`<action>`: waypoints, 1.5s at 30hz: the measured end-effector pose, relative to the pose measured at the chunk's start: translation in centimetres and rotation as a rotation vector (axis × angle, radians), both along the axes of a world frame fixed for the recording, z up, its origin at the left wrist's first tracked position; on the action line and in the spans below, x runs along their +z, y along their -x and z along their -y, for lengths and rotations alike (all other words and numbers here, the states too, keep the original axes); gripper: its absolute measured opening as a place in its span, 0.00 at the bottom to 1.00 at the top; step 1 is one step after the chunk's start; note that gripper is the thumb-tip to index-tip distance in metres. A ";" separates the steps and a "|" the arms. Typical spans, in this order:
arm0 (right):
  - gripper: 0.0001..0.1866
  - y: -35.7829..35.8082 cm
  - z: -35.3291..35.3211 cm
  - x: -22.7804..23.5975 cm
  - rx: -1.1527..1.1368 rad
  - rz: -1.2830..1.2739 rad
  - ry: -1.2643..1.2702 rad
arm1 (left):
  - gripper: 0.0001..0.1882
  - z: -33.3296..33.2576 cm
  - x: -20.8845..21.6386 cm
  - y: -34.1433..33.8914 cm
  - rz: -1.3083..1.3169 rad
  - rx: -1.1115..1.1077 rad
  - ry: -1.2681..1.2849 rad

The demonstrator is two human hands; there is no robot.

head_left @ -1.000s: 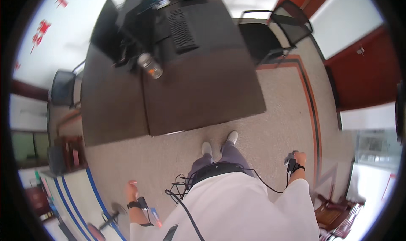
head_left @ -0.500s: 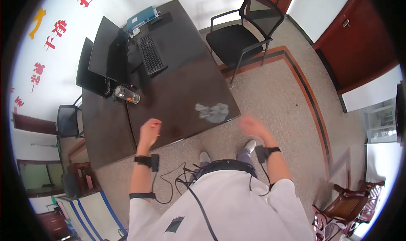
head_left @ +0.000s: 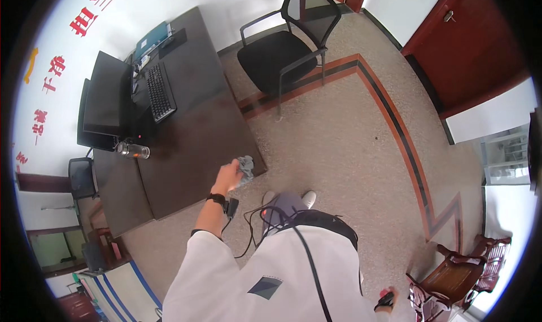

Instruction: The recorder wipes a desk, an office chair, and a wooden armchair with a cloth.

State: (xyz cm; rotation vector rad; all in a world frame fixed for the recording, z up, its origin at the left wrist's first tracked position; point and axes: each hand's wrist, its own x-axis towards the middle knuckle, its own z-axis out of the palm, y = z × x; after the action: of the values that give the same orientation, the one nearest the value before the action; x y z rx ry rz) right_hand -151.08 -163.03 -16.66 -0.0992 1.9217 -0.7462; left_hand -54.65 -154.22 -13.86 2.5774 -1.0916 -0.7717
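My left hand (head_left: 228,176) is over the near right corner of the dark desk (head_left: 195,158). Its fingers are closed on a crumpled grey cloth (head_left: 246,167), which bulges out on the right side of the hand and touches the desk top. Down at my right side, well away from the desk, hangs my right hand (head_left: 390,292). It is small and partly covered by its wrist strap, so its fingers cannot be made out.
A clear bottle (head_left: 134,150) stands beside the monitors (head_left: 107,96), with a keyboard (head_left: 161,92) in front of them. Beyond the desk is a black chair (head_left: 282,57). A wooden armchair (head_left: 454,271) stands at the lower right. A cable (head_left: 310,260) runs down my shirt.
My left hand has moved right and taken hold of the cloth, which lay spread on the desk corner. My right hand has dropped from near the desk to my side. The view has shifted right.
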 end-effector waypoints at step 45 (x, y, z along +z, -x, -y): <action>0.17 -44.0 44.6 19.7 0.689 -0.495 -0.254 | 0.19 29.8 -5.2 -34.4 0.631 0.513 0.171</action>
State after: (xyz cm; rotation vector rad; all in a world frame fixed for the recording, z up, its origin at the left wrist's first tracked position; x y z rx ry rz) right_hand -107.09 -207.58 3.01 -0.8034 2.2196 -0.0030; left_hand -20.27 -184.05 -19.09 2.8151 -0.5221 0.2594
